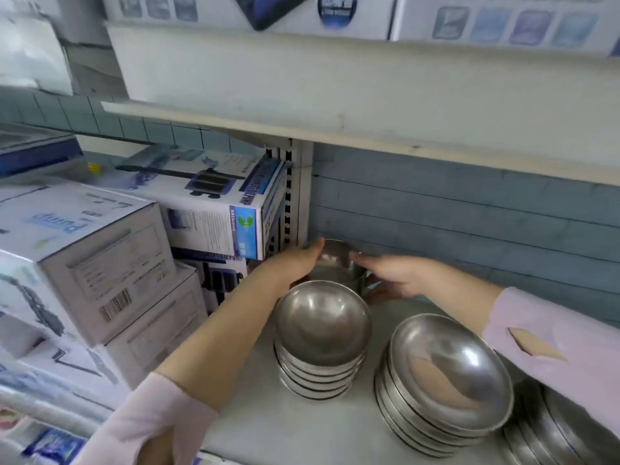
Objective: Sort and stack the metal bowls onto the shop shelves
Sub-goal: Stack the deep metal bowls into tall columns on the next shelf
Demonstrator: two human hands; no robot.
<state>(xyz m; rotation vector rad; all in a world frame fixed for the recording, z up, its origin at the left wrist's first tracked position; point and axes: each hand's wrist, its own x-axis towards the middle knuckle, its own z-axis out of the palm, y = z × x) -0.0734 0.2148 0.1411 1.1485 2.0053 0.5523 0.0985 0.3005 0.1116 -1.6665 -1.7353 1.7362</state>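
bowls (322, 317) shiny silver | shelf (302, 427) off-white | back panel (469, 213) grey-blue w/ horiz lines | boxes (100, 256) white, blue print, blk barcode | sleeve (570, 317) pale pink | wall tiles (134, 125) grey-blue, grid pattern

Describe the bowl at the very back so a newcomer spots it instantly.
On the white shelf, look to the back-left corner by the slotted upright. The rear bowl sits there, behind the front stack. It alone has the left hand and right hand on it.

White box (100, 263) reads "pump"; blue-edged box (214, 203) "SUBMERSIBLE PUMP".
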